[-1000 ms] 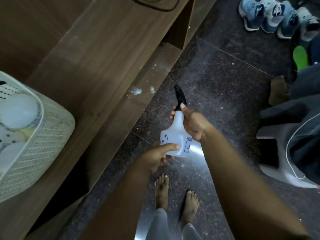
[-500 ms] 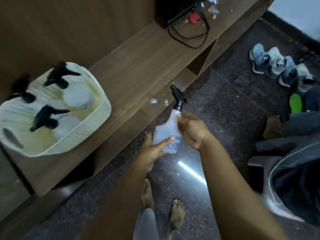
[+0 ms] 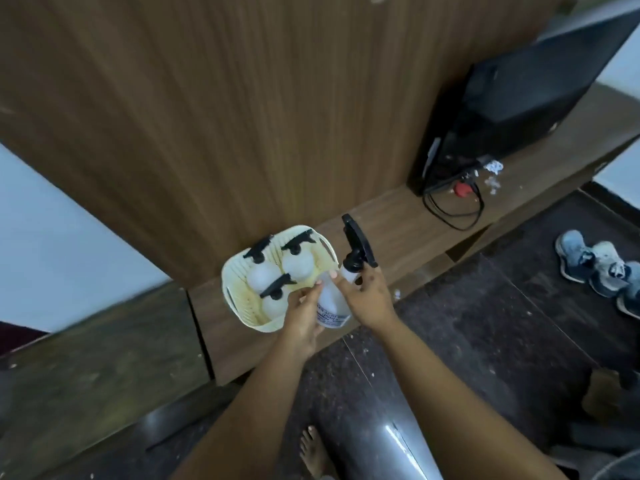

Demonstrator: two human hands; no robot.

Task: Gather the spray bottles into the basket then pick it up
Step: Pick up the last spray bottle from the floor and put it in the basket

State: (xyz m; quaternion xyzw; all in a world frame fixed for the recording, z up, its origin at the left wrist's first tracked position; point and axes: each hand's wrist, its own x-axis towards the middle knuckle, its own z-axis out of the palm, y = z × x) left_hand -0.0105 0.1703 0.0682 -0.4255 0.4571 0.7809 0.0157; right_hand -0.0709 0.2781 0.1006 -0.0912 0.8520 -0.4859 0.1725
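The right hand (image 3: 369, 299) is closed around the neck and upper body of a white spray bottle (image 3: 331, 306), with the fingers curled just under the black trigger head (image 3: 356, 249). The left hand (image 3: 303, 315) also grips this bottle, lower on its body, with the thumb and fingers pressed against the side where small dark printed text is seen. The bottle is held in the air, a little tilted, with the black nozzle pointing up and away from the person. It is just beside the right edge of the basket (image 3: 242, 318) and partly in front of it.

The basket is cream coloured, with slotted walls, and it stands on a low wooden shelf (image 3: 398, 216) against a tall wooden panel (image 3: 242, 98). Inside the basket three other spray bottles (image 3: 277, 271) stand upright and close together, each with a white body and a black trigger top.

On the same shelf, to the right and well apart from the basket, there is a dark screen (image 3: 519, 88) with black cables (image 3: 453, 209) below it. On the dark floor (image 3: 485, 323) at the far right some shoes (image 3: 595, 265) lie together. One bare foot (image 3: 311, 452) of the person is visible at the bottom.
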